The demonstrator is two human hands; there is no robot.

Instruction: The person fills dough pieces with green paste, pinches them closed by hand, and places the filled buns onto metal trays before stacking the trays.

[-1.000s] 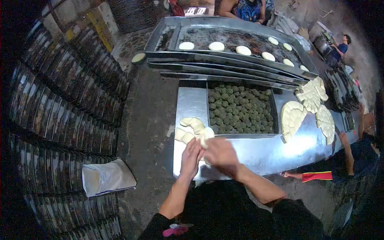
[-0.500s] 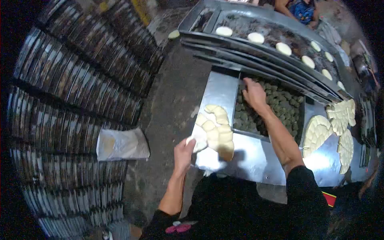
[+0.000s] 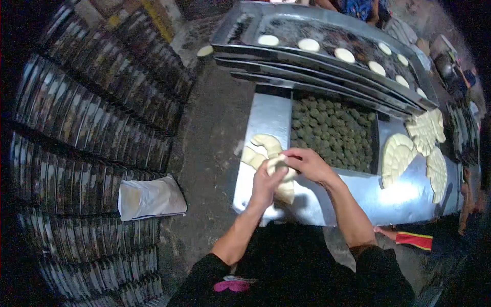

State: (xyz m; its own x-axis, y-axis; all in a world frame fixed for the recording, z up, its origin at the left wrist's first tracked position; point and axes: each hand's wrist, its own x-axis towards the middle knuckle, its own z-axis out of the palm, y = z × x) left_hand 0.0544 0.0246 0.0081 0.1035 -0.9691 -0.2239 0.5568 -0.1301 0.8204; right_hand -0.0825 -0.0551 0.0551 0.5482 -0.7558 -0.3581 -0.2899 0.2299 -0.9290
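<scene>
At the left edge of the metal surface (image 3: 266, 115), the left hand (image 3: 266, 185) now cups a pale dough round (image 3: 279, 165) with its fingers curled up around it, a dark ball of filling sitting in the middle; half a second ago this hand held the flat piece alone, low at the near left corner. Beside it, toward the left edge, the row of cut dough pieces (image 3: 260, 147) lies in a short curve, touching one another. The right hand (image 3: 307, 163) has come back from the tray of green filling balls (image 3: 332, 133), where it was reaching a moment ago, and now meets the left hand over the dough, its fingertips pinched down on the top of the round, its grip closed on the dough and the filling. So one ball has been fetched and is now being wrapped. Farther right, fan-shaped sheets of scored dough (image 3: 415, 148) lie near the right edge of the surface. Beyond the far edge, stacked baking trays (image 3: 317, 56) carry finished white buns (image 3: 343, 55), well apart from the hands.
</scene>
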